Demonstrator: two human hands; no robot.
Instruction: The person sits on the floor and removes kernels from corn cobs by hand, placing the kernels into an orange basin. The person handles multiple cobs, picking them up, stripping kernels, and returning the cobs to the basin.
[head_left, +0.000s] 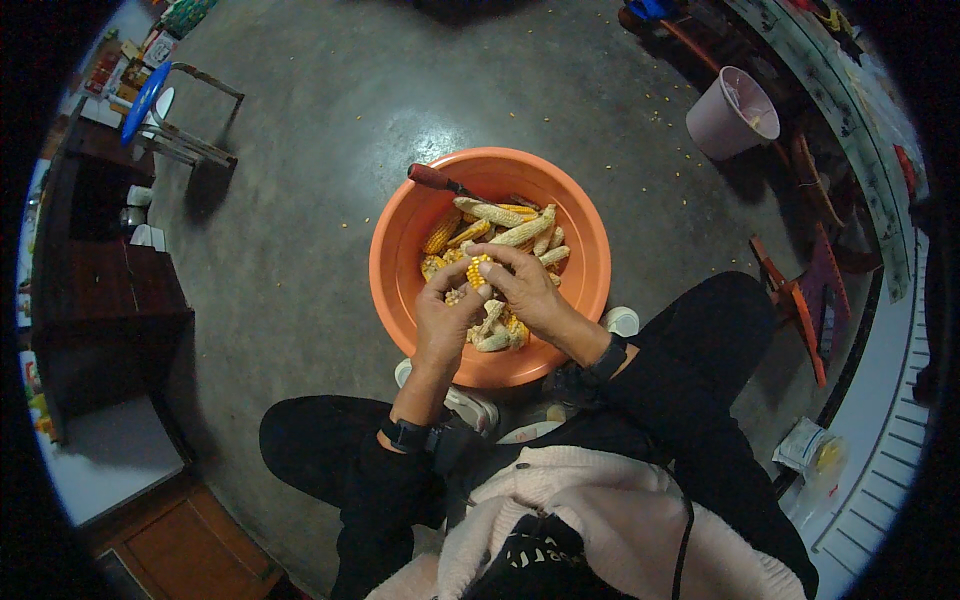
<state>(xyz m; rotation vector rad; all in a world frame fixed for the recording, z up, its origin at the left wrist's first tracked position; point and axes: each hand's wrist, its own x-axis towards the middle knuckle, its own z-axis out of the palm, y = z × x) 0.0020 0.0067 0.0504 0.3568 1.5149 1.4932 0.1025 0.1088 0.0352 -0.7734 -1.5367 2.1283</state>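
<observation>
Both hands meet over an orange plastic basin (391, 315) that stands on the floor between my feet. My left hand (448, 311) and my right hand (525, 289) grip one yellow corn cob (477, 271) from either side, fingers curled around its kernels. Below them lie bare, pale cobs (529, 229) and cobs still bearing kernels (442, 231), heaped together. A tool with a red handle (429, 176), perhaps a screwdriver, leans over the basin's upper left rim; its tip is hidden among the cobs.
Loose kernels dot the concrete floor (300, 247). A blue-seated metal stool (146, 105) stands at the upper left, near a dark wooden cabinet (127, 285). To the right are a pink bucket (724, 116) with a liner and an orange folding frame (806, 322). Plastic packages (806, 446) lie lower right.
</observation>
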